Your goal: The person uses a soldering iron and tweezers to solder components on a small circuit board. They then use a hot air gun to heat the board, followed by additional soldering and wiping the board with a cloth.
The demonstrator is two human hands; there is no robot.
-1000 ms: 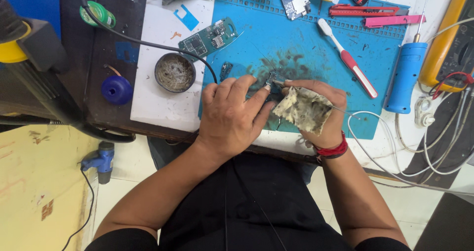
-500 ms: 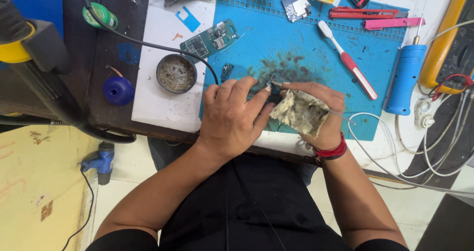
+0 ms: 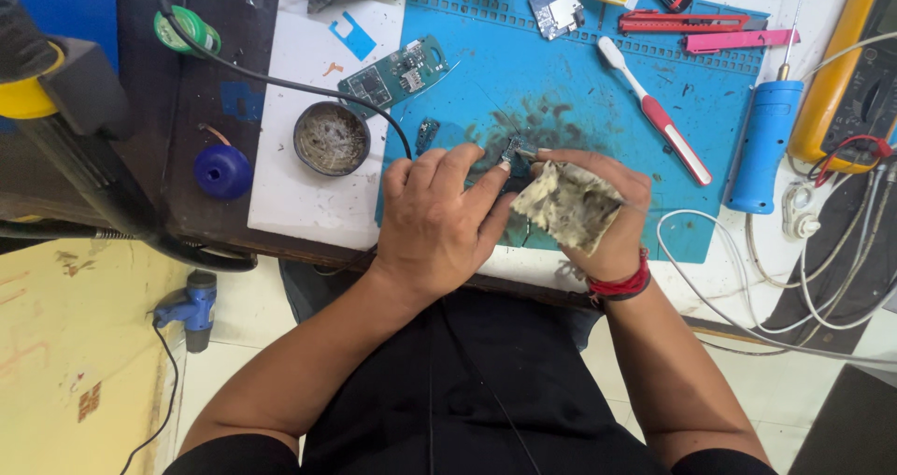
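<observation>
My left hand (image 3: 439,218) rests on the blue work mat (image 3: 561,83), fingers pressed around a small dark part (image 3: 514,153) near the mat's stained middle. My right hand (image 3: 598,209) grips a dirty, crumpled cloth (image 3: 565,204) and holds it against that same small part from the right. Both hands meet at the part, which is mostly hidden by the fingers. A red band circles my right wrist.
A green circuit board (image 3: 397,73), a round tin of wire wool (image 3: 332,139), a white and red toothbrush (image 3: 654,111), a blue soldering tool (image 3: 761,143), a red cutter (image 3: 682,22), a pink tool (image 3: 733,41), a yellow meter (image 3: 846,73), white cables (image 3: 747,288) and a blue cap (image 3: 222,171) lie around.
</observation>
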